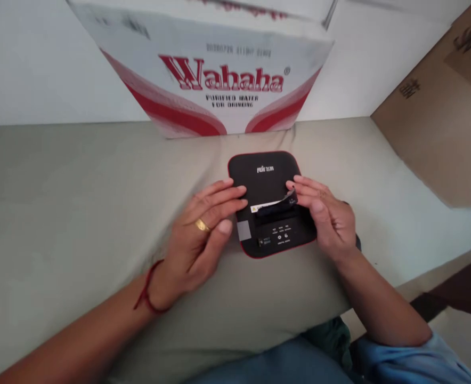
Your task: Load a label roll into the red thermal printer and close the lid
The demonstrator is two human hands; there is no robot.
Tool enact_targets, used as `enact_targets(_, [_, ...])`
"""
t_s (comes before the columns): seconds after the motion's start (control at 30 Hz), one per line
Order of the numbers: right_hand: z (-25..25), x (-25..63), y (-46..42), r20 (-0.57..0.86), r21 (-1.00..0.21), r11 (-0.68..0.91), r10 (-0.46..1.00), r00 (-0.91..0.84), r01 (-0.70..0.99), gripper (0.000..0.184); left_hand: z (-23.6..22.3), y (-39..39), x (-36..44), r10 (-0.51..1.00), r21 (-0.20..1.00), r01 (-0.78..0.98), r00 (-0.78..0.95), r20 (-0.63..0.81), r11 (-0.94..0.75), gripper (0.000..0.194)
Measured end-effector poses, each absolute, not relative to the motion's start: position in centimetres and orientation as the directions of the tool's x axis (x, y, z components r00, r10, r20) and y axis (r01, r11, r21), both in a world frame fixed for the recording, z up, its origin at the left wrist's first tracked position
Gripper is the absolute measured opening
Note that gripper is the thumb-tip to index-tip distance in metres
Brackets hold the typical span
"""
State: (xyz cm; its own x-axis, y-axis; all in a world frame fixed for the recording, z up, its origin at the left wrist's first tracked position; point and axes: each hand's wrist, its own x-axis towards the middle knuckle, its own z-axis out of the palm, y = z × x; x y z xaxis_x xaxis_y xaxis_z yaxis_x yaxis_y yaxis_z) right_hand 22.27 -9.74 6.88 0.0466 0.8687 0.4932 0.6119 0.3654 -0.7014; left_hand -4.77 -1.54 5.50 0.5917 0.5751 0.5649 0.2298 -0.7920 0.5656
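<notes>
In the head view a flat black device with rounded corners and a red edge lies on the light surface. White lettering shows near its top, and small symbols and a grey square mark its lower part. My left hand rests its outstretched fingertips on the device's left edge, holding nothing. At the right side, my right hand pinches the end of a thin, curled black strip between thumb and fingers. The strip rises from a dark band across the device, beside a white label with a yellow warning sign.
A white and red water carton stands right behind the device. To the right is a brown cardboard box. A pale covered surface lies under everything. Something dark pokes out behind my right wrist.
</notes>
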Motion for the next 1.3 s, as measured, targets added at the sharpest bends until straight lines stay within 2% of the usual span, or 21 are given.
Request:
enact_targets(0.1, [6.3,22.1,-10.0,0.539,-0.664,0.437,0.842,-0.017,0.606,0.037,3.7,-0.6,-4.5,0.507,0.52,0.166,0.59,0.629,-0.838,0.04])
enact_targets(0.2, [6.1,22.0,-10.5,0.57,-0.62,0.517,0.814,-0.113,0.59,0.043,2.9,-0.8,-4.4,0.477,0.494,0.133,0.558,0.679,-0.859,0.043])
enact_targets(0.3, [6.0,21.8,-11.3,0.594,-0.581,0.533,0.794,-0.128,0.615,0.044,3.0,-1.3,-4.6,0.399,0.36,0.175,0.482,0.78,-0.916,0.034])
enact_targets(0.37, [5.7,21.6,-11.7,0.644,-0.552,0.536,0.761,-0.083,0.638,0.045,3.2,-1.5,-4.7,0.371,0.313,0.201,0.446,0.814,-0.928,0.029])
enact_targets(0.53, [5.1,21.2,-12.1,0.694,-0.517,0.501,0.72,-0.003,0.694,0.048,3.7,-1.8,-5.2,0.381,0.322,0.204,0.451,0.808,-0.925,0.03])
enact_targets(0.7, [5.7,20.9,-12.2,0.719,-0.449,0.51,0.694,-0.042,0.733,0.048,4.8,-2.0,-5.5,0.383,0.33,0.194,0.51,0.771,-0.924,0.056])
enact_targets(0.8, [6.1,20.6,-12.4,0.729,-0.407,0.522,0.68,-0.078,0.75,0.045,5.4,-2.2,-5.1,0.431,0.381,0.208,0.525,0.733,-0.901,0.058])
enact_targets(1.0, [6.8,20.7,-12.4,0.719,-0.342,0.523,0.681,-0.141,0.781,0.039,6.0,-2.4,-4.4,0.452,0.395,0.228,0.547,0.704,-0.89,0.057])
enact_targets(1.1, [8.6,21.5,-11.8,0.646,-0.392,0.549,0.736,-0.204,0.738,0.037,5.7,-2.2,-4.2,0.45,0.399,0.217,0.534,0.715,-0.891,0.057])
enact_targets(1.17, [10.4,22.1,-11.0,0.56,-0.498,0.505,0.808,-0.184,0.705,0.041,5.4,-2.1,-4.1,0.45,0.417,0.188,0.521,0.725,-0.889,0.054])
enact_targets(1.23, [12.2,22.5,-9.9,0.419,-0.604,0.39,0.897,-0.14,0.695,0.041,5.1,-2.1,-4.0,0.482,0.485,0.132,0.495,0.723,-0.864,0.054])
enact_targets(1.3, [13.8,22.4,-8.4,0.234,-0.615,0.27,0.96,-0.155,0.741,0.035,4.8,-2.4,-3.8,0.566,0.616,0.053,0.462,0.683,-0.786,0.057])
